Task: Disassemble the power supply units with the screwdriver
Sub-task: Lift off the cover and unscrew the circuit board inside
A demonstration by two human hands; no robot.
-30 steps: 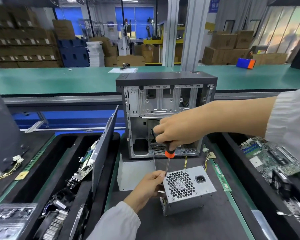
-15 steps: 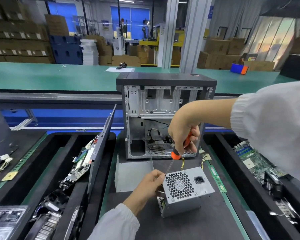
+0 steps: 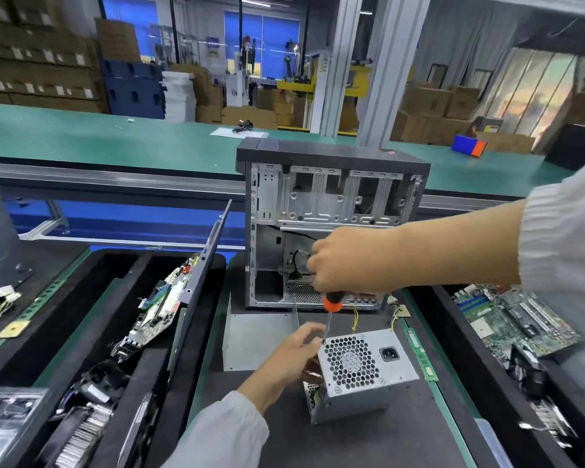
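1. Head view: a gray metal power supply unit sits on the dark mat in the middle of the bench, close to the person. Its fan grille faces up and a bit toward the camera.

2. The right hand reaches in from the right side. Its fingers are curled tight around the handle of the screwdriver. Only the orange and black end of the handle shows under the hand.

3. The screwdriver stands almost straight up and down, leaning just a little. Its thin shaft points down, and the tip touches the top left corner of the box, where a screw seems to be. The hand is right above that corner.

4. The left hand comes up from below and rests at the left side of the box, just beside the tip. Its fingers are bent and touch the corner, maybe to steady the box or the shaft. I cannot tell if they pinch anything.

5. The left hand is nearer to the box. The right hand is higher up, on the tool.

6. My guess: the next move is turning the screw out. The tool should stay in line with the screw, or the tip could slip off.

7. Behind the box stands an open computer case.
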